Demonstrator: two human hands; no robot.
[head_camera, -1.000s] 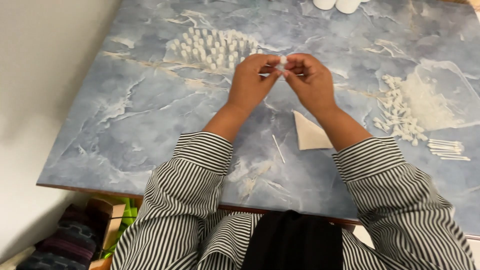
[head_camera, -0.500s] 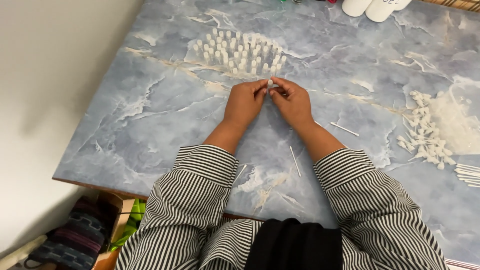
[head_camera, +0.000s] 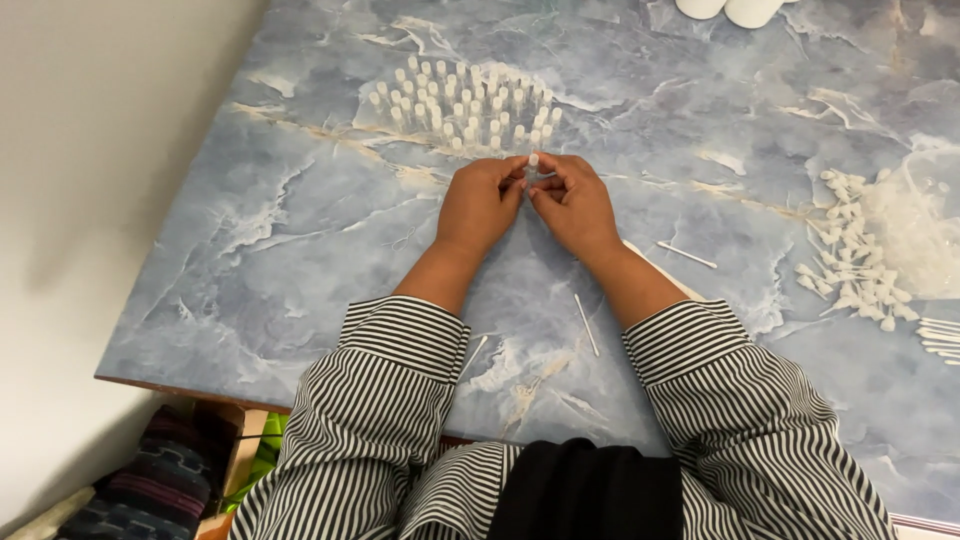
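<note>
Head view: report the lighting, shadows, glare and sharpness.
Head view: soft, even light, no hard glare on the marble table; faint shadows under both hands; left hand, right hand and standing white caps sharp; loose pile at right edge pale, slightly washed out.

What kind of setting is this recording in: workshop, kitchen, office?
Probably a home or small-workshop table used for hand assembly. A blue marbled tabletop holds rows of small white pieces standing upright, a loose pile of similar white parts, and both hands pinch one small white piece.

upright tubes (head_camera: 465, 105) behind hands, loose pile (head_camera: 865, 250) (caps, perhaps) right; sticks (head_camera: 586, 325) before
</note>
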